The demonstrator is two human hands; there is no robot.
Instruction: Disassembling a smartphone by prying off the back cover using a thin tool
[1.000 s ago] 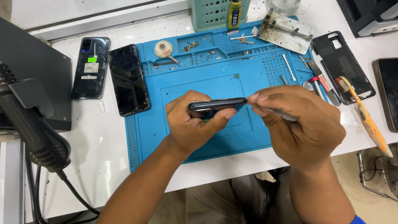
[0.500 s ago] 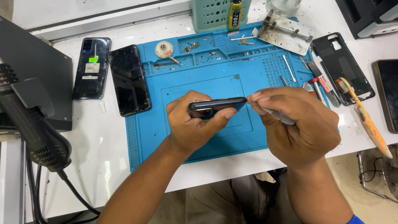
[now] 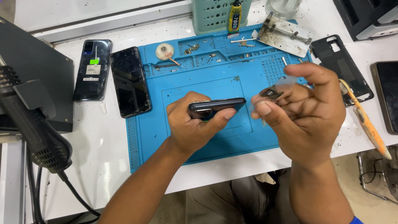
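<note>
My left hand (image 3: pixel 192 124) grips a dark phone (image 3: pixel 215 107) edge-on, held a little above the blue work mat (image 3: pixel 199 79). My right hand (image 3: pixel 302 112) is just right of the phone, apart from it. Between thumb and fingers it pinches a small dark part (image 3: pixel 270 93) together with a thin clear piece (image 3: pixel 286 81). A slim metal tip pokes out under the right thumb.
On the white table left of the mat lie two phones (image 3: pixel 129 81) (image 3: pixel 92 69). A hot-air handle (image 3: pixel 35 124) with its cable hangs at the left. A metal holder (image 3: pixel 286 34), a glue tube (image 3: pixel 234 16), a phone frame (image 3: pixel 342 68) and a yellow-handled tool (image 3: pixel 367 124) sit right and back.
My right hand has come off the phone's right end and risen slightly, drawing the small dark part and clear piece away. The left hand and phone stay put.
</note>
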